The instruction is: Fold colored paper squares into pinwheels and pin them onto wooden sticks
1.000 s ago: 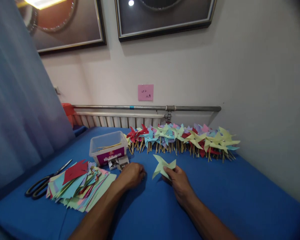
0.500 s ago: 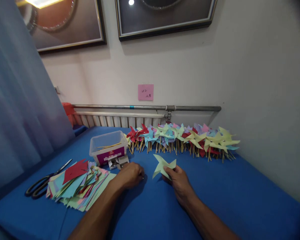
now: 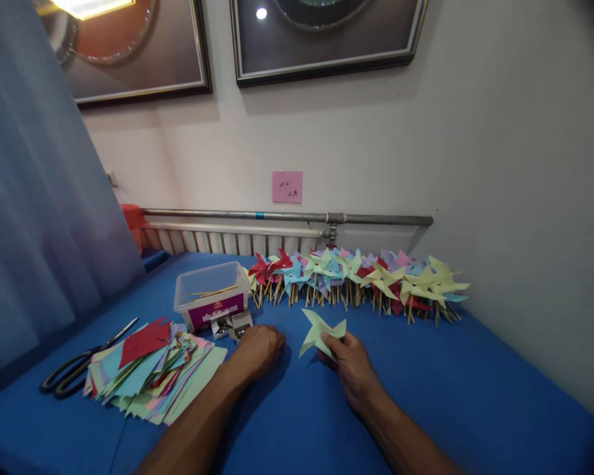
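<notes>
Head view of a blue-covered table. The right hand pinches a pale green paper pinwheel by its lower right blade, thumb on top and fingers beneath; the pinwheel is raised just off the cloth, at about 12 o'clock from the hand, and shows no stick. The left hand rests knuckles-up on the cloth with fingers curled under; whether they grip anything cannot be told. At 11 o'clock from the left hand, just beside it, lie small metal-coloured boxes, and touching these from behind is a clear plastic tub holding a few thin wooden sticks.

Work done, as far as can be judged: a long row of finished pinwheels on sticks, in red, blue, green, yellow and purple, lies along the far edge of the table at 12 to 2 o'clock from the hands, below a radiator pipe.

Work left: a loose heap of cut coloured paper squares lies at 9 o'clock from the left hand, a red sheet on top, with black-handled scissors just beyond its far-left edge. The heap looks sizeable, so a good share of pieces appears unassembled. The held pinwheel seems folded but not mounted.

A pink note is stuck to the wall above the pipe.
</notes>
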Tool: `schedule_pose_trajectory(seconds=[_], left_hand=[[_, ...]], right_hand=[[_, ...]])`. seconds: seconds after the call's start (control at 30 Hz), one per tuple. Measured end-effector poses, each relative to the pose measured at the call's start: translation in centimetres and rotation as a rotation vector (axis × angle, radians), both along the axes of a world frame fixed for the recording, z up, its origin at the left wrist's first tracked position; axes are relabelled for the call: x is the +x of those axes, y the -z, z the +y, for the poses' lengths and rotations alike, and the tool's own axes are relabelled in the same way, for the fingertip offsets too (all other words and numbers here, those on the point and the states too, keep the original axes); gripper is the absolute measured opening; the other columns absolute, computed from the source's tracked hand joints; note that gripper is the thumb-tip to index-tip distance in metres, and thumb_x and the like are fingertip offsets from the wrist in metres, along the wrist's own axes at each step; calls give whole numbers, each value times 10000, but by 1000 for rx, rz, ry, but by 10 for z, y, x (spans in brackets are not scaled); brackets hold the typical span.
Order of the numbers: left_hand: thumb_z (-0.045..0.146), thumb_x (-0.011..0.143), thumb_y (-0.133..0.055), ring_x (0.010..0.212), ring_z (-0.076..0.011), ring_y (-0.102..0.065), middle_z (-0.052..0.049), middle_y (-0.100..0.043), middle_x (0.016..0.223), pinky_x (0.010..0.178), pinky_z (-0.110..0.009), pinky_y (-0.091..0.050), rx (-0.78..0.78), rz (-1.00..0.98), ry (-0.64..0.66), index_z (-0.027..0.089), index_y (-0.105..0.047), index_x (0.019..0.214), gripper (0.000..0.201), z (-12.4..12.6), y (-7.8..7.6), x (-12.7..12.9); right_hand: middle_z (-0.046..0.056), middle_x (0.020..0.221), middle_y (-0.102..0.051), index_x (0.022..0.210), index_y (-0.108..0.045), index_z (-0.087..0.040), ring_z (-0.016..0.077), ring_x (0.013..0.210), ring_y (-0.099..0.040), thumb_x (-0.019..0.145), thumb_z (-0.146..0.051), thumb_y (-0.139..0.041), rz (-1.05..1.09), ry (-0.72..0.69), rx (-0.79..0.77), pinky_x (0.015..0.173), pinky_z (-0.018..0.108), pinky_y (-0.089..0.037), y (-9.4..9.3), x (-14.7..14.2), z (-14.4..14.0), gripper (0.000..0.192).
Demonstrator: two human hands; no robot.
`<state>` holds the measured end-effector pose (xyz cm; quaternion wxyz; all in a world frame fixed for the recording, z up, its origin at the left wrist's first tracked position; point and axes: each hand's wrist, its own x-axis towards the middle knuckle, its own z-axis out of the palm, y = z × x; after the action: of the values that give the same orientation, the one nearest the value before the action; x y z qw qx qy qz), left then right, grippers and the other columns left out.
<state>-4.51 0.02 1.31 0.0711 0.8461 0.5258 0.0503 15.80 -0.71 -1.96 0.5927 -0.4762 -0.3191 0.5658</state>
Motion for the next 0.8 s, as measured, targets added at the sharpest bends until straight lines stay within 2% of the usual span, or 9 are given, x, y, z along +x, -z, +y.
schedule_pose_trajectory(seconds=[0.1,0.2,0.3,0.37,0.47,0.6,0.67,0.8], left_hand=[[155,847,-536,917,-237,-654,-97,-711,930,819,-327,-459,14,-157,-22,187,-721,872,189,-1,-3,0],[153,845,-556,882,-190,-635,-59,-690,903,822,-297,-465,18,-515,-33,184,-699,815,149,-2,-5,4],[170,820,-618,982,-195,-640,-82,-677,1081,857,-299,-490,-47,-908,-24,170,-689,768,87,-5,-2,16],[155,782,-665,1118,-223,-617,-95,-624,1266,919,-318,-490,-98,-1039,-20,169,-703,754,50,-8,3,26],[142,766,-675,1160,-229,-602,-87,-599,1304,944,-328,-491,-105,-1085,-72,178,-724,757,61,-10,12,38],[182,773,-663,974,-193,-644,-83,-617,1256,777,-292,-523,-97,-1125,-200,170,-721,758,61,-9,19,43],[178,762,-666,941,-185,-642,-79,-643,1200,767,-282,-519,-123,-1157,-193,165,-717,748,54,-7,20,44],[172,765,-655,908,-175,-625,-55,-660,950,799,-262,-503,-131,-1169,-93,162,-689,727,52,-7,18,44]], right_hand=[[16,804,-750,839,-725,-192,190,708,-667,598,-348,-848,-10,-10,23,658,293,-535,0,1,-1,312],[17,811,-752,853,-724,-191,190,710,-665,594,-353,-848,-14,-20,27,664,293,-530,1,0,-1,329],[18,806,-751,865,-725,-190,184,694,-657,589,-368,-851,-13,-39,35,650,283,-517,3,-5,-2,352],[14,775,-745,869,-723,-193,188,677,-653,600,-382,-845,-11,-40,56,640,284,-507,5,-10,-2,351],[10,754,-742,885,-721,-199,207,682,-663,609,-394,-841,1,-13,71,645,294,-507,7,-15,-3,359],[17,795,-754,914,-722,-206,223,720,-679,603,-409,-849,5,13,73,669,303,-519,6,-16,-4,393],[17,791,-752,906,-725,-206,223,721,-676,614,-422,-846,-3,-18,94,665,299,-513,6,-16,-4,383],[9,787,-743,901,-728,-204,212,732,-665,633,-414,-850,17,-86,118,677,293,-501,7,-18,-7,362]])
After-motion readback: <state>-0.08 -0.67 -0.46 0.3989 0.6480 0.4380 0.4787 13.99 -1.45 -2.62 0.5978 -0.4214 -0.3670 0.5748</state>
